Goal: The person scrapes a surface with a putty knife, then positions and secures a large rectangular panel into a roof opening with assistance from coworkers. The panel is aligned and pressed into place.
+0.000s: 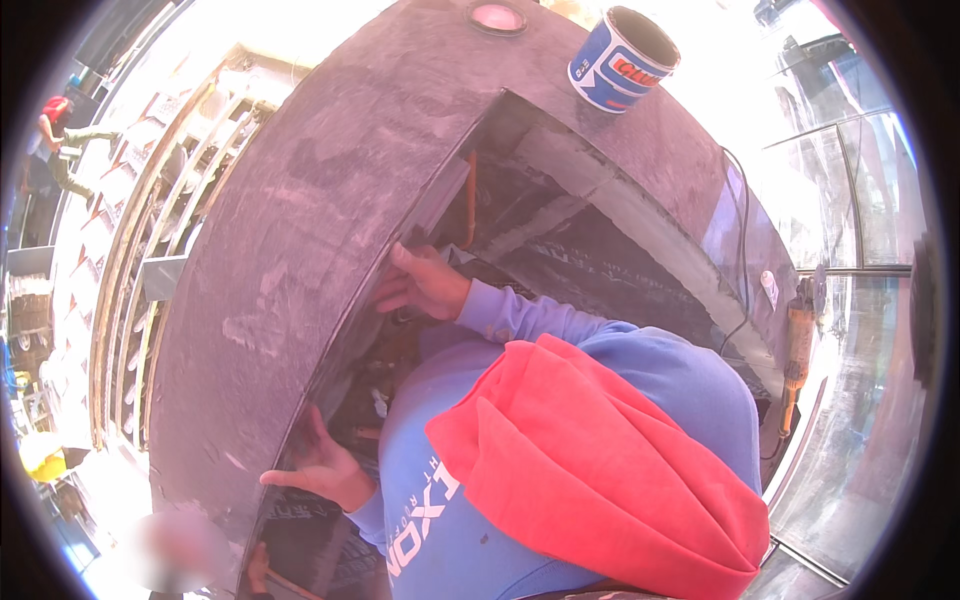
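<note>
A large dark grey sheet (290, 230) with a scuffed surface surrounds an angular opening, and both my hands are at its long left edge. My right hand (428, 283), the upper one, touches that edge with its thumb apart and its fingers stretched along the underside. Lower down, my left hand (325, 470) has its fingers spread, and its thumb reaches over the edge. I cannot make out anything held in either palm. My blue sleeve and shirt (640, 375) and a hanging red cloth (600, 465) cover part of the opening.
A blue and white tin (622, 62) stands beyond the opening, near a round pinkish dish (497, 17). An orange-handled tool (799, 345) and thin black cable (744, 220) lie right. Another person's hand (259, 568) is at the lower edge; a person in red (58, 110) is far left.
</note>
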A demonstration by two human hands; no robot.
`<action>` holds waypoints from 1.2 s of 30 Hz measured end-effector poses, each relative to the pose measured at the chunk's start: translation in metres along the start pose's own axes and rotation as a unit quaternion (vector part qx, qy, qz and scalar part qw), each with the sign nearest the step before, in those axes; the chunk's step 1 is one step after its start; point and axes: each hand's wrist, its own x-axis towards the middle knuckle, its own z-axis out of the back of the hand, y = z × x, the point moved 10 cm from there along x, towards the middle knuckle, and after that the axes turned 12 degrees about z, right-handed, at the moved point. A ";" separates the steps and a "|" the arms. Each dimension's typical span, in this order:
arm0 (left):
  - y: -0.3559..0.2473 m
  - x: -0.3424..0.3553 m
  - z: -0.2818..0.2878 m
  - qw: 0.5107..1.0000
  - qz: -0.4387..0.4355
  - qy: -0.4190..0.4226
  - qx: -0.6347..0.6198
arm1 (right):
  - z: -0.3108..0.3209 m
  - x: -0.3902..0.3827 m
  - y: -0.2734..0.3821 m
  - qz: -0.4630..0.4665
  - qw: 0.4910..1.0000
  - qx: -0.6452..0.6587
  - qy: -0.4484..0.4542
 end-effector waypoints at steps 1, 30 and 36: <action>0.001 0.000 -0.001 1.000 0.002 0.005 -0.010 | 0.002 0.001 -0.002 -0.002 1.000 0.000 -0.002; 0.004 0.006 0.011 0.989 0.073 -0.090 -0.093 | -0.001 -0.006 0.012 -0.028 0.998 -0.050 0.008; 0.035 0.007 0.010 0.913 0.246 -0.067 -0.317 | -0.003 -0.006 0.008 -0.050 0.997 -0.056 0.024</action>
